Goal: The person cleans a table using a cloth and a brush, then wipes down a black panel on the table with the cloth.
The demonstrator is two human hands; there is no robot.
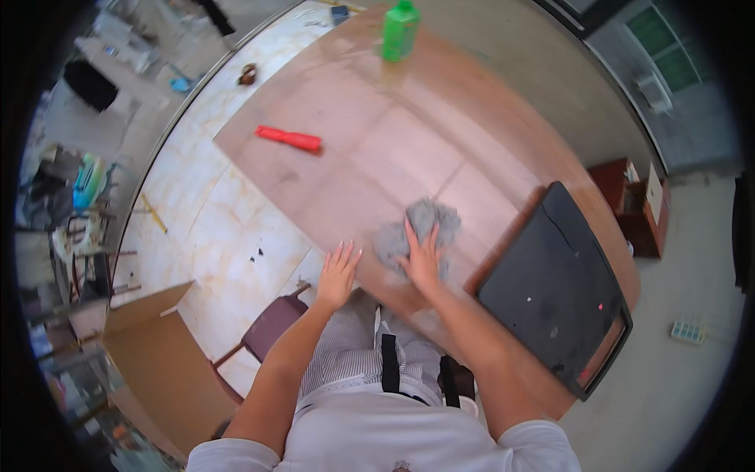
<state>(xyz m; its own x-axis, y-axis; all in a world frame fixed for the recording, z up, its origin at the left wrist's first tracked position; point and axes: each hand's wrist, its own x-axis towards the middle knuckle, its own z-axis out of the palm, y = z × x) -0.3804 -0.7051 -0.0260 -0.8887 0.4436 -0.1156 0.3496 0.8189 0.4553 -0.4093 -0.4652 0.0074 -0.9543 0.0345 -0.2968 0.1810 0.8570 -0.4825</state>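
Under my right hand lies a crumpled grey cloth, pressed against the brown table top. The fingers of that hand are spread over the cloth. My left hand rests flat at the near left edge of the table, fingers stretched out, holding nothing. Further up on the table is a red cylinder-shaped object, perhaps a flashlight. A green bottle stands near the far end. To the right of my right hand, a black panel with a handle-like opening lies on the table.
A purple-brown chair stands at the left below the table, beside an open cardboard box. A small reddish-brown cabinet is at the right, and a white power strip lies on the floor. Shelves with clutter line the far left.
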